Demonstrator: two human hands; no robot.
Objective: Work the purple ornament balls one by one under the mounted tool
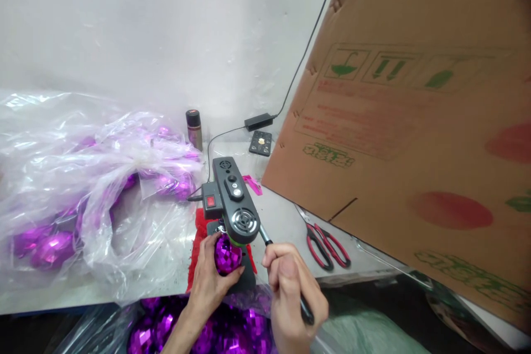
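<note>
A shiny purple faceted ball [228, 255] is gripped by my left hand [213, 271], fingers and thumb wrapped around its sides. The ball sits beneath the head of a small black bench machine [236, 199] with a red switch and round vents. My right hand [292, 293] is closed around the black-handled lever [306, 310] at the machine's right side. Under the machine lies a red cloth [199, 232]. Where the ball meets the machine head is partly hidden. Below the table edge, a clear bag holds several more purple balls [203, 334].
Clear plastic bags with purple balls [53, 246] cover the left of the table. Red-handled scissors [327, 246] lie on the right, beside a large leaning cardboard box [394, 121]. Behind stand a black-capped bottle [193, 130], a power adapter [259, 121] with cable and a black card-like item [260, 143].
</note>
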